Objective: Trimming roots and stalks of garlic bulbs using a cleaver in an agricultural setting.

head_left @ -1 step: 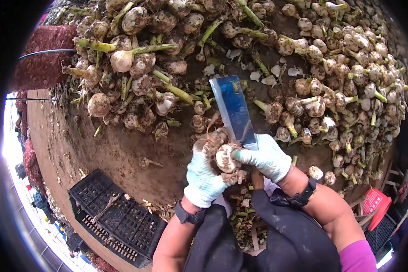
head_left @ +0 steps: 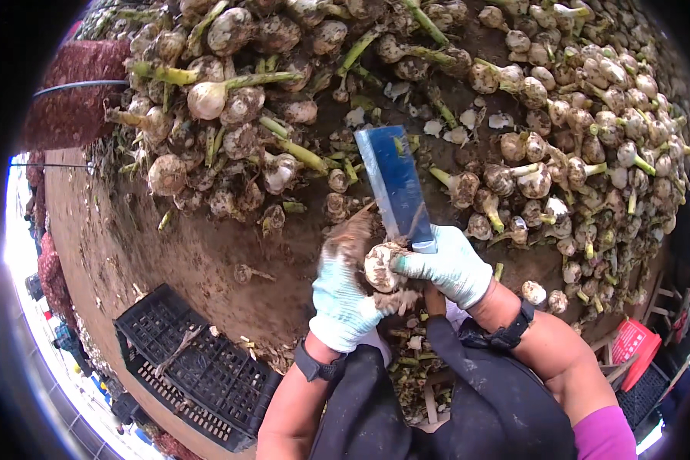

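Observation:
My right hand (head_left: 448, 264), in a pale knitted glove, grips a cleaver (head_left: 395, 180). The wide, shiny blade points away from me, tilted slightly left. That hand's thumb presses against a dirt-streaked garlic bulb (head_left: 379, 268) in front of my lap. My left hand (head_left: 341, 295), in a matching glove with soiled fingertips, cradles the bulb from the left and below. Its upper fingers stretch up beside the bulb and are smeared by motion, while the thumb lies underneath. The cleaver's handle is mostly hidden in my right hand.
Untrimmed garlic with green stems (head_left: 241, 107) is heaped at the far left. A broad pile of garlic bulbs (head_left: 606, 146) covers the right. A black plastic crate (head_left: 199, 368) lies at the lower left. A red plastic container (head_left: 635, 353) stands right; red mesh sacks (head_left: 73, 96) lie far left.
My left fingers have straightened upward from their curl beside the bulb. The bulb, cleaver and right hand stay almost in place.

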